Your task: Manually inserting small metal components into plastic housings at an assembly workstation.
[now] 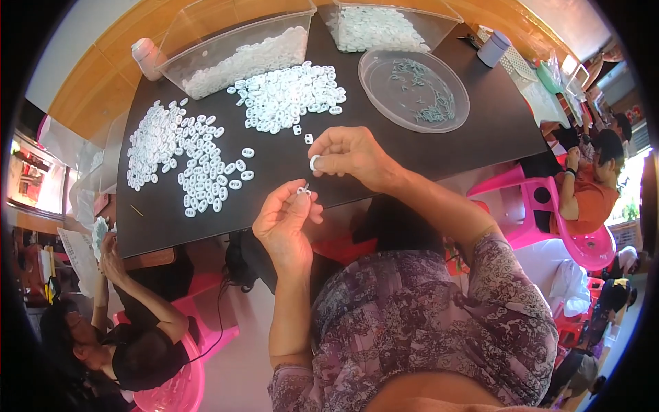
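Observation:
Over the near edge of the dark table, my left hand pinches a small white plastic piece with a thin greyish tip sticking up. Just above and to its right, my right hand holds a white oval plastic piece between thumb and fingers. The two pieces are apart. Beyond my right hand lies a heap of white plastic pieces, with a loose one close to my fingertips. White oval pieces with two holes spread to the left.
Two clear bins of white pieces stand at the back. A round clear lid holds small grey-green parts. Bottles stand at both far corners. One person sits at the left, another at the right.

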The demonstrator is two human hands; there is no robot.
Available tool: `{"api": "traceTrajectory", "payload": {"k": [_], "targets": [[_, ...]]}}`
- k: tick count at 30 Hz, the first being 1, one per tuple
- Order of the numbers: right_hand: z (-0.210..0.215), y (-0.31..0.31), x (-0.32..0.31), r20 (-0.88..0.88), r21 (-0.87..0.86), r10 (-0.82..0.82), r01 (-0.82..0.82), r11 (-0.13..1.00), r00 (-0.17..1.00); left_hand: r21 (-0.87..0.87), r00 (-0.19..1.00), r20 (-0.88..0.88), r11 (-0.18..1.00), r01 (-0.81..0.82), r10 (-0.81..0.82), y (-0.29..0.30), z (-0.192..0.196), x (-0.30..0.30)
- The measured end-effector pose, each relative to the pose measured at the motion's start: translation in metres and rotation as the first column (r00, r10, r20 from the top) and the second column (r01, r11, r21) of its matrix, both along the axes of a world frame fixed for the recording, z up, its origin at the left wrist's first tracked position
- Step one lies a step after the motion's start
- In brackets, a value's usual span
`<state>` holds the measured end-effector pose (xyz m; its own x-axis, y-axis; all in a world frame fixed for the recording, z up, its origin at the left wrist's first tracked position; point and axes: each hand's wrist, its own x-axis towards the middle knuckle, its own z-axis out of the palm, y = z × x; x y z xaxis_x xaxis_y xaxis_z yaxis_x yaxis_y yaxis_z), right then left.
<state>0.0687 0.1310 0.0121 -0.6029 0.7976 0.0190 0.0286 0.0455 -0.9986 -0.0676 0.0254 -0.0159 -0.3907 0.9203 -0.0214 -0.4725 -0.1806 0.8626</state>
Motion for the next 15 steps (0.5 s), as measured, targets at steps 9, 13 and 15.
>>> {"api": "traceTrajectory", "payload": {"k": [9,13,15], "targets": [[-0.008,-0.032,-0.005,-0.223,-0.224,-0.154,0.103,0.969,0.963,0.044,1.0,0.029,0.999,-0.001,-0.001,0.001,0.003,0.013],[-0.005,-0.037,0.001,-0.218,-0.206,-0.15,0.105,0.973,0.964,0.048,0.999,0.054,0.999,-0.006,0.004,0.002,0.006,0.015],[-0.006,-0.036,0.006,-0.219,-0.184,-0.127,0.087,0.979,0.967,0.052,0.999,0.033,0.999,-0.017,0.015,0.002,0.006,0.015]]}}
